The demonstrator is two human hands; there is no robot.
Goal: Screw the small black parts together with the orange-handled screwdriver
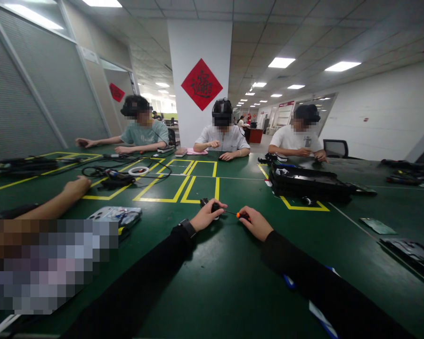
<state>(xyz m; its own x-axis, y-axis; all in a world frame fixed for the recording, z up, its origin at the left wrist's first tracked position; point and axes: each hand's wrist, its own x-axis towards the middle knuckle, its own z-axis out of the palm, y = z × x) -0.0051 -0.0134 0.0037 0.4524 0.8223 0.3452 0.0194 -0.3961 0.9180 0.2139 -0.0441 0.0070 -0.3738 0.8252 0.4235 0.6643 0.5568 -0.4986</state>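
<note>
My left hand is closed around a small black object, whose exact kind I cannot make out. Part of that object is hidden behind my fingers. My right hand grips a screwdriver by its black and orange handle. Its thin shaft points left toward the black object; whether the tip touches it is too small to tell. Both hands are just above the green table, near its middle.
A black case stands ahead to the right. Black cables and a white roll lie ahead to the left. A neighbour's arm reaches in from the left, beside a phone-like case. Three people sit across the table.
</note>
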